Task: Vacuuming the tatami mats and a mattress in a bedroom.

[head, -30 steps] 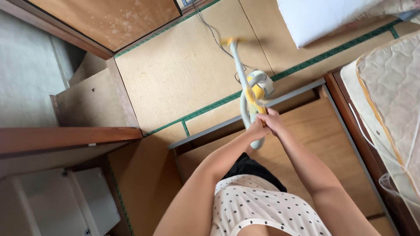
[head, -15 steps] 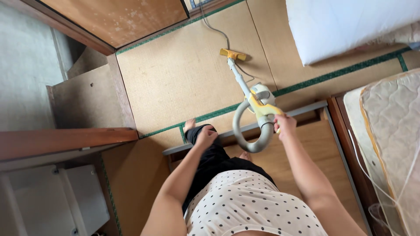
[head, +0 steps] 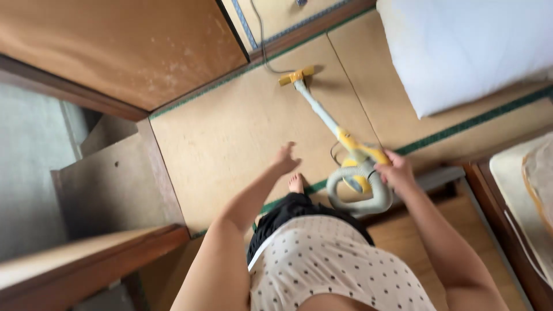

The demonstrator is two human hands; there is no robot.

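Observation:
My right hand (head: 396, 171) grips the yellow handle of a vacuum cleaner wand (head: 322, 113). The pale tube runs away from me to a yellow floor nozzle (head: 296, 75) resting on the tan tatami mat (head: 230, 132). A grey hose (head: 360, 198) loops below the handle. Off to the left of the wand, my left hand (head: 284, 160) hangs free in the air with its fingers spread, holding nothing. One bare foot (head: 296, 184) shows on the mat just below that hand.
A white futon (head: 466, 52) lies at the top right. A power cord (head: 262, 49) runs from the nozzle toward the far wall. A wooden sliding panel (head: 115, 46) is at the top left, a wooden shelf edge (head: 86, 265) at the lower left, and a mattress (head: 527, 190) at the right.
My left hand let go of the hose and swung out to the left. The nozzle has been pushed farther across the mat, and I have stepped forward onto the tatami.

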